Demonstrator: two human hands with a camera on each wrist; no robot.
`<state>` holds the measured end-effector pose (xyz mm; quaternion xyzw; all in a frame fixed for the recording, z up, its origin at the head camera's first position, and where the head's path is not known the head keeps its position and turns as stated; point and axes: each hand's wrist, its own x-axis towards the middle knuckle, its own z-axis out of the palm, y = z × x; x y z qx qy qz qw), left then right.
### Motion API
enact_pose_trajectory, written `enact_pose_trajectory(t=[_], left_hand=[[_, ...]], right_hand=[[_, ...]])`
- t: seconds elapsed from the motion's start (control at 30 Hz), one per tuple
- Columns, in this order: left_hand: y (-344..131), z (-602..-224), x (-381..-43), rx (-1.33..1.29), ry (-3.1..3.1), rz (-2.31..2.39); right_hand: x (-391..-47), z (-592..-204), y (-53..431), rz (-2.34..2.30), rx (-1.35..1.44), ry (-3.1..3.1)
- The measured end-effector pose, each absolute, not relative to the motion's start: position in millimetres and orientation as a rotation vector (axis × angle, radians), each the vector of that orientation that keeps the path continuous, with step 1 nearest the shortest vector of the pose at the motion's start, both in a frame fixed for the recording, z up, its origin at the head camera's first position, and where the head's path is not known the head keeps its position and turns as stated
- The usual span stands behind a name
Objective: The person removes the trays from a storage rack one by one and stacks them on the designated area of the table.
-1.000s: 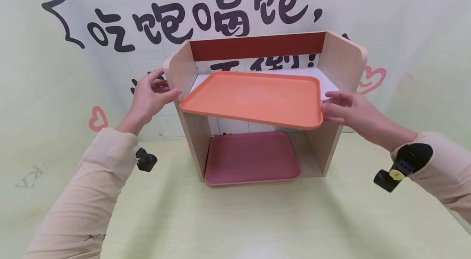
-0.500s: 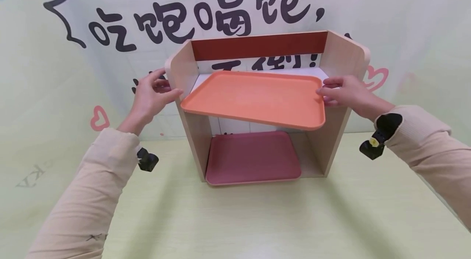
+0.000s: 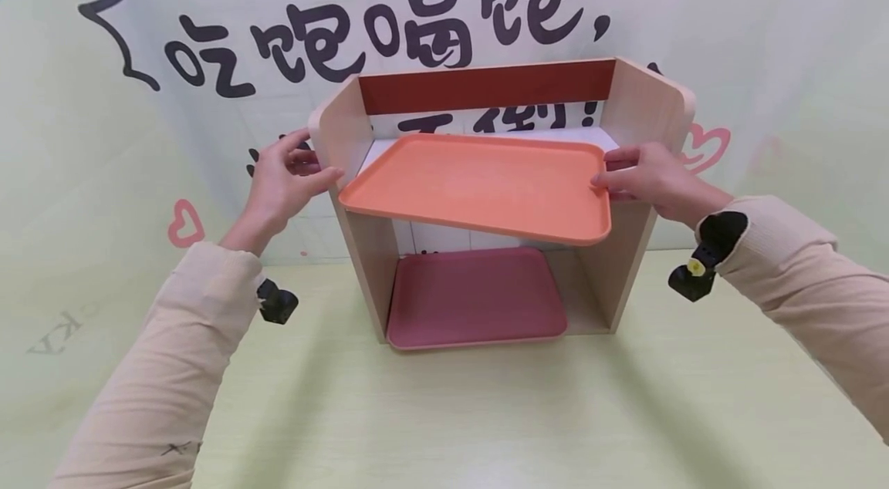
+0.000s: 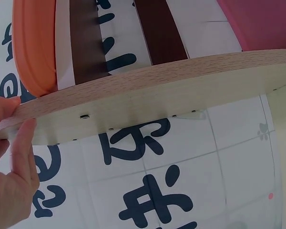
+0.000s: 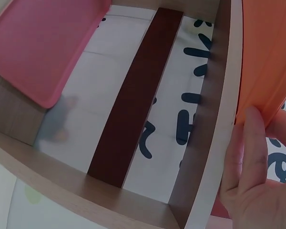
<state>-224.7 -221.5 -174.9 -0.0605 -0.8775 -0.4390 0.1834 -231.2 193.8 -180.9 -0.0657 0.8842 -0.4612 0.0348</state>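
A flat orange tray (image 3: 479,184) lies askew on the upper level of a small wooden shelf (image 3: 646,103), its right front corner jutting past the front. My right hand (image 3: 646,179) pinches the tray's right edge, thumb over the rim. In the right wrist view its fingers (image 5: 254,148) press up under the tray. At the other end my left hand (image 3: 278,184) grips the shelf's left side panel (image 4: 148,102). Its thumb is at the front edge beside the orange tray's corner, and the other fingers are on the outer face.
A dark pink tray (image 3: 479,300) lies on the shelf's lower level, toward the left. The shelf stands on a pale table (image 3: 451,412) against a printed cloth backdrop (image 3: 174,188). A red-brown board (image 3: 486,88) spans the shelf's back at the top.
My right hand has moved up and left along the orange tray's right edge, and its thumb now lies over the rim. The left hand and both trays stay nearly still.
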Motion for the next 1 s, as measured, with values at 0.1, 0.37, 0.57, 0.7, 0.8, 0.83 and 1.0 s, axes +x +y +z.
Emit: enact_pose_trajectory(t=[0.1,0.37,0.57,0.7,0.8,0.83,1.0], left_hand=[[-222,-175,-224,-0.172,-2.474,-1.238],[-223,-175,-223,-0.169,-2.471,-1.226],[-223,-175,-223,-0.163,-2.472,-1.225],[-223,-176,-224,-0.163,-2.478,-1.239],[-222,-177,-224,-0.165,-2.484,-1.244],[-222,-177,-224,-0.164,-2.485,-1.245],[-222,-176,-224,-0.171,-2.478,-1.239]], right_hand=[[-228,-181,192,-1.438,-0.198,2.716],[-214,-185,192,-1.510,-0.208,2.673],[-205,-189,193,-1.612,-0.192,2.596],[-202,-192,193,-1.674,-0.175,2.544],[-201,-194,193,-1.716,-0.158,2.511],[-201,-195,193,-1.725,-0.151,2.505],[-200,-195,192,-1.763,-0.142,2.471]])
